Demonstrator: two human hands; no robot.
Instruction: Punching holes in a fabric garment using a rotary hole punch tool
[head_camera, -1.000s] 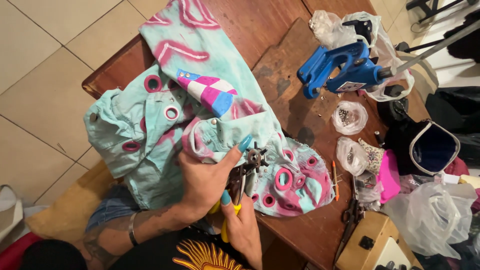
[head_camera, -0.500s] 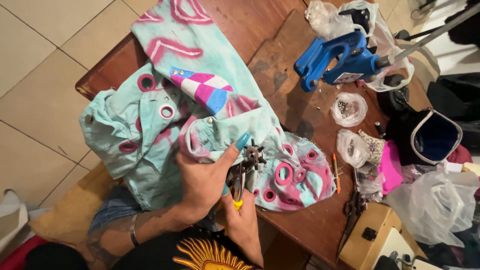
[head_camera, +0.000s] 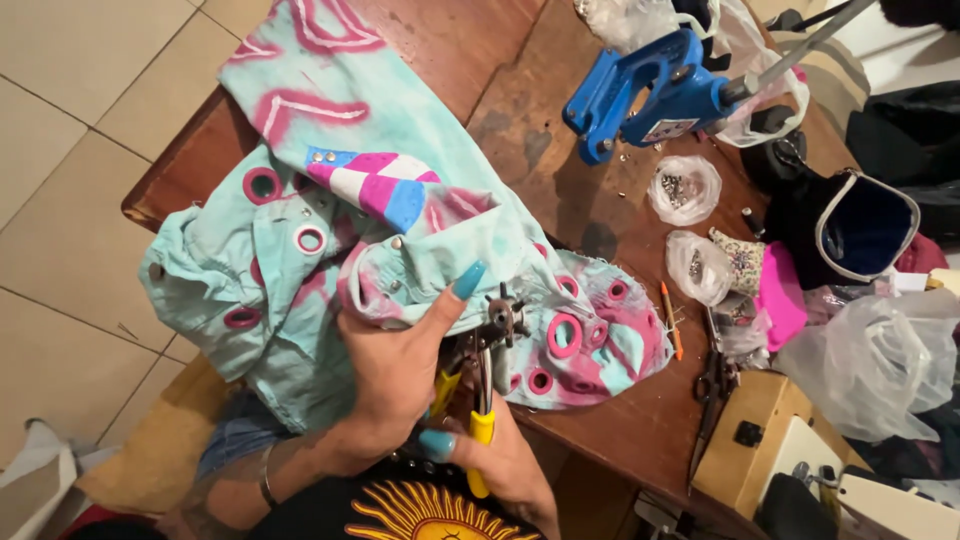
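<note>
Now left hand (head_camera: 390, 375) pinches turquoise garment (head_camera: 300, 270); right hand (head_camera: 505, 465) squeezes yellow-handled punch pliers (head_camera: 485, 375).

White label (head_camera: 668, 129) on blue press (head_camera: 650, 90)

The left hand (head_camera: 395, 365) lies palm down, its forearm running back to the lower left with a band at the wrist. The thumb, with a long teal nail, stretches up to the right. The right hand (head_camera: 500, 465) sits just below and right of it, fingers curled closed, mostly hidden beneath the left.
</note>
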